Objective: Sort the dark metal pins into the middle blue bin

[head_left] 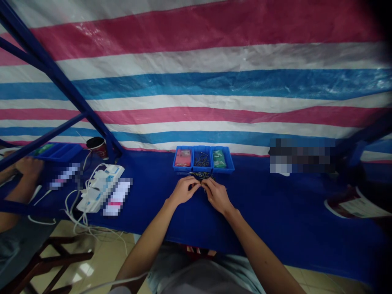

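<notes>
My left hand (183, 190) and my right hand (217, 194) meet on the blue table cover (269, 204), fingertips pinched together on small thin dark pieces that I cannot name. Just beyond the fingers lies a loose pile of thin dark pins (202, 175). Behind the pile stand three blue bins side by side: the left bin (183, 159) has red contents, the middle bin (201, 159) holds more dark pins, the right bin (221, 159) has green contents.
A white power strip (99, 188) with plugs and cables lies at the left, near a dark cup (98, 147). Another person's hand (27, 167) rests at the far left by a blue tray (58, 151). A blue steel frame (58, 77) slants across. Papers (355, 204) lie at right.
</notes>
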A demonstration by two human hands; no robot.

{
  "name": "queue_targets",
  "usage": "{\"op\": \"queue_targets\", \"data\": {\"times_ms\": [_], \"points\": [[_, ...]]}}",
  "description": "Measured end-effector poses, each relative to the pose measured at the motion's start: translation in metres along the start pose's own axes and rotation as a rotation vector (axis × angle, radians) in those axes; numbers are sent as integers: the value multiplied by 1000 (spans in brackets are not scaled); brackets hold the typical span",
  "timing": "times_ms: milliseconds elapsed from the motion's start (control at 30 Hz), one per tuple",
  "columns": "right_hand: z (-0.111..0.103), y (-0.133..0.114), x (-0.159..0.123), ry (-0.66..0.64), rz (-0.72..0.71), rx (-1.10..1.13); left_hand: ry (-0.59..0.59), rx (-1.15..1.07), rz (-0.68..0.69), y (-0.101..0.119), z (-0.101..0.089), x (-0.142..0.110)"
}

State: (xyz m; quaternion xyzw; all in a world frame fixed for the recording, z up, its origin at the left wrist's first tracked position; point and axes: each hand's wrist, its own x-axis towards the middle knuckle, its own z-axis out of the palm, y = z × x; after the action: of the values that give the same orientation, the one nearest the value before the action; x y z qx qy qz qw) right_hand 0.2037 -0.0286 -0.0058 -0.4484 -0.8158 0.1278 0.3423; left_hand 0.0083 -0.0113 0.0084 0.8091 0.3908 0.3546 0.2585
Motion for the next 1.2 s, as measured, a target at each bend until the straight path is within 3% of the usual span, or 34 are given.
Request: {"op": "queue_targets", "data": {"times_ms": [800, 1033, 1200], "points": [[4, 4, -1, -12, 26, -74, 24, -48, -15, -3, 3, 0], [3, 5, -2, 64, 46, -20, 30, -58, -42, -4, 2, 1], [-2, 4, -4, 153, 154, 124, 49, -68, -74, -3, 0, 0]]}}
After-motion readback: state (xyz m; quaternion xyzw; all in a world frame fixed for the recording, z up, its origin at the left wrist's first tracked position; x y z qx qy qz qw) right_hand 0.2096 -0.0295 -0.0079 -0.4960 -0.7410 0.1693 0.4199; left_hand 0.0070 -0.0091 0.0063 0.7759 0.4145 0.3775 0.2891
